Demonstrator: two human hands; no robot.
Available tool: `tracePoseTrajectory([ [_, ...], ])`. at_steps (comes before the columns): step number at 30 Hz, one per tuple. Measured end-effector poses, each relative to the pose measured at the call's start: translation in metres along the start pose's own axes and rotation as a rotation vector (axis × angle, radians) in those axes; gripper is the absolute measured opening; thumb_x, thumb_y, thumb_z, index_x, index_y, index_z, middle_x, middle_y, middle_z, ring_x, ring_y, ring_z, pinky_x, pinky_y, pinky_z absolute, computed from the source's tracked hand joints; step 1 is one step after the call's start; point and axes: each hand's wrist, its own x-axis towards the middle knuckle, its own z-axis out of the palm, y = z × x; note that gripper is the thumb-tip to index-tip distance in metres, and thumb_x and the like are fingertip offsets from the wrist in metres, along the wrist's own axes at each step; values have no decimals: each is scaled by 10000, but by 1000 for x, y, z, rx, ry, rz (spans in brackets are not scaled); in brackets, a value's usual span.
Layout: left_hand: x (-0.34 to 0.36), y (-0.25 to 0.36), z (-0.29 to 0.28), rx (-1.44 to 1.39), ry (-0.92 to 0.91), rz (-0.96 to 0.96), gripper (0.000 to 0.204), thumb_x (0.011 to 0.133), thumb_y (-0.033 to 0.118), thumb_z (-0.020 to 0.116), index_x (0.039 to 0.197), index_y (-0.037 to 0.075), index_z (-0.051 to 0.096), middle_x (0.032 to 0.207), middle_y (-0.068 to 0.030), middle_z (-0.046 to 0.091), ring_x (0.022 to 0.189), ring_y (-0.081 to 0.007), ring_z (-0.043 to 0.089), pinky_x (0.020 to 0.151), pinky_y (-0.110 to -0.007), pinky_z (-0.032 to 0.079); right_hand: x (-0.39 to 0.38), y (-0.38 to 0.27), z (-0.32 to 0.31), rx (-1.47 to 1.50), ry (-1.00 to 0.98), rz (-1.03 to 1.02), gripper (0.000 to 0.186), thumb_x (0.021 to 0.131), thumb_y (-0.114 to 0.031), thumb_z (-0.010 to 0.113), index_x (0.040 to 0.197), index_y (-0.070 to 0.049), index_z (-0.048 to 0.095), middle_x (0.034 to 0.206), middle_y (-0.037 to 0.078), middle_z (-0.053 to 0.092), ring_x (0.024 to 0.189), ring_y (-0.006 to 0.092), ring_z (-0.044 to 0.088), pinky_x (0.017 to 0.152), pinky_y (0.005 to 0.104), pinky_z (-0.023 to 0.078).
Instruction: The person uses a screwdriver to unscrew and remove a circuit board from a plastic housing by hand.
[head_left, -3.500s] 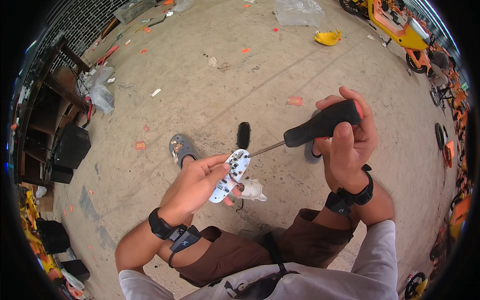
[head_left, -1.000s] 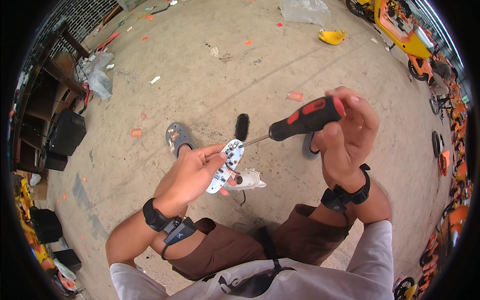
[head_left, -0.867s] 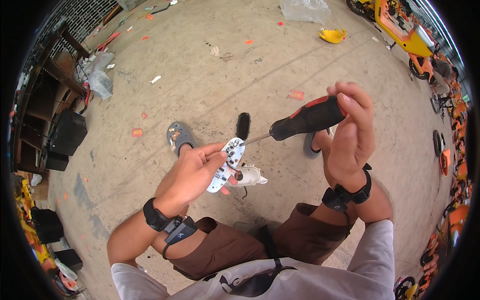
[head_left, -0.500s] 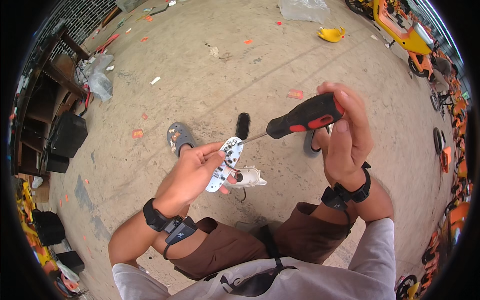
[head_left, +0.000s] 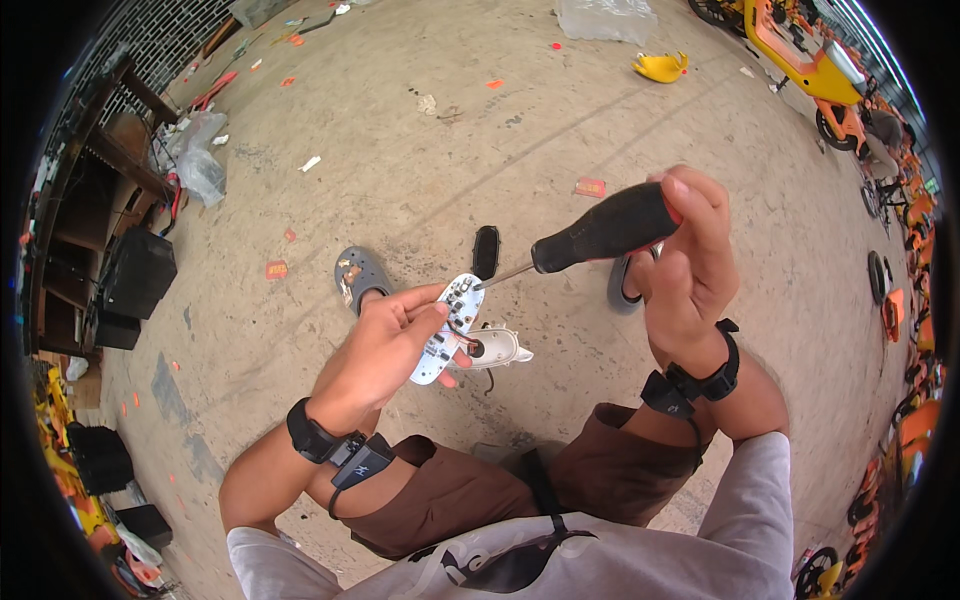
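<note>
Between the thumb and fingers of my left hand (head_left: 385,335) is a white oval circuit board (head_left: 433,358), tilted, with small dark parts on its face. My right hand (head_left: 695,270) grips the butt end of a black and red screwdriver (head_left: 600,238). The metal shaft points left and its tip meets the upper end of the board. Just behind the board, a white plastic housing (head_left: 505,347) hangs near my left fingertips, with thin wires between the two. Beyond the board a black oval cover (head_left: 486,252) lies on the floor.
My grey clogs (head_left: 362,278) flank the work on a concrete floor (head_left: 400,170). Dark shelving with black boxes (head_left: 140,270) stands at left. A yellow plastic piece (head_left: 662,68) lies far off. Orange and yellow bikes (head_left: 815,75) line the right side.
The screwdriver handle has turned about its shaft, its red patches now out of sight. My right fingers have shifted round the butt end. My left hand and the board stay almost still.
</note>
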Motion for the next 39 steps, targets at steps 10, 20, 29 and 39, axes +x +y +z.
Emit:
tracePoseTrajectory([
  [10,-1,-2,-1,-1,3,7,322,972,67,446,1247,-82,525,978,-149,658,698,-216,688,508,-291,572,4,-13,9,88,76,103,341,916,-10,525,1251,56,511,1200,198,526,1008,231,542,919,338,422],
  [20,-1,-3,0,19,11,6,328,978,83,444,1253,-79,522,967,-145,664,691,-207,688,502,-289,570,6,-15,7,95,14,123,367,892,71,484,1258,43,495,1225,227,541,1076,248,559,944,350,430],
  [29,-2,-6,2,12,-5,9,326,982,82,450,1254,-84,517,983,-138,655,713,-208,690,508,-293,575,4,-11,3,152,-16,130,408,872,37,565,1271,37,483,1253,230,534,1107,256,555,969,355,416],
  [39,-1,-8,4,19,-4,-14,323,979,74,451,1255,-77,523,981,-135,649,710,-208,687,508,-287,569,10,-10,8,261,-60,67,463,823,32,648,1259,44,493,1207,223,575,1108,277,573,949,373,439],
])
